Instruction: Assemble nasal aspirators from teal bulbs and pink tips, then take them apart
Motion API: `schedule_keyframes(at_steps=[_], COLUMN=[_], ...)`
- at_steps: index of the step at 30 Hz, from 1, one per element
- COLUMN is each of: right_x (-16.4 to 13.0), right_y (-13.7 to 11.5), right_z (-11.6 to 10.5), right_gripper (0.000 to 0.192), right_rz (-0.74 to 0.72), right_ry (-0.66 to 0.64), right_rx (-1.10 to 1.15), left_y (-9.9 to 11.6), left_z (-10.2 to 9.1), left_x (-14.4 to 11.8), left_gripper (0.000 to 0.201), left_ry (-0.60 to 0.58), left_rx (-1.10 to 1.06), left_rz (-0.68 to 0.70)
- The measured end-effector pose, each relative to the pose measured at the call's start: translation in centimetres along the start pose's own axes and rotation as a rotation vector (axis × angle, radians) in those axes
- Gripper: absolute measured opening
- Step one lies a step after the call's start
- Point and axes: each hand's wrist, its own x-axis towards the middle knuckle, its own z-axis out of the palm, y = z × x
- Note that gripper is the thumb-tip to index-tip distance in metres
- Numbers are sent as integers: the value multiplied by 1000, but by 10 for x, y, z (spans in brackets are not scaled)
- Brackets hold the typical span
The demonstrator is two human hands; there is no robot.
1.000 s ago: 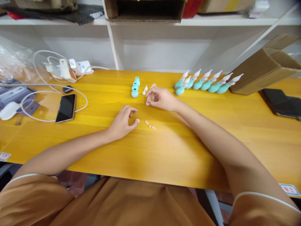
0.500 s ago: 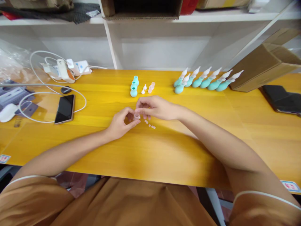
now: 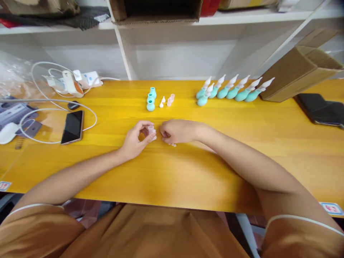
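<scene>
Since the picture half a second ago, the right hand point(image 3: 177, 131) has drawn away from the left hand point(image 3: 133, 141) and come down over the small pale discs point(image 3: 174, 145), while the left has barely shifted. Thumb and fingers of the left hand pinch a clear plastic piece point(image 3: 152, 132) by its sides, just above the counter point(image 3: 188, 179); its rim seems to face up, and this side grip probably serves to keep the mouth uncovered toward the right hand. Curled narrow, the right hand hides part of the discs, and I cannot tell whether its fingertips hold one. Such tiny, flat things likely call for a pinch from above, which would explain the bent wrist. Just beyond the two hands, three open teal bulbs point(image 3: 151, 105), two white tips point(image 3: 161, 105) and a pair of pinkish clear connectors point(image 3: 171, 100) stand in separate small groups, presumably sorted by kind so that each is within easy reach. Farther off, beyond the right hand and to its right, seven tipped bulbs point(image 3: 243, 95) stand together, apart from the loose parts, perhaps so the two don't mix. A phone point(image 3: 73, 125) lies well to the left hand's left, out of the working space.
</scene>
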Motion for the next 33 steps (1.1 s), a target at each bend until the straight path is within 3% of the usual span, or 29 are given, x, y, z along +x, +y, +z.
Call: schedule_keyframes(at_steps=[6,11,15,24,33], right_x=[-3,-12,-16,-17,-15], right_y=[-1,2,1,-7,-11], right_z=[-8,-19,-23,-19,-16], right_gripper=[9,14,13,9,9], right_rz=[-58,-256,-408,-512,-515], right_ry=[110,293,367,365,334], right_rx=[104,304,381,379,413], left_y=[2,-6,-8,-4,-2], left_z=[1,4,5,3,0], left_x=[0,1,1,1,0], left_gripper=[35,40,43,48,52], left_ry=[-40,-33,-46,-52,-75], left_rx=[-143,-246,-283,-283,-279], left_rz=[-15,-54,-64,-74,-88])
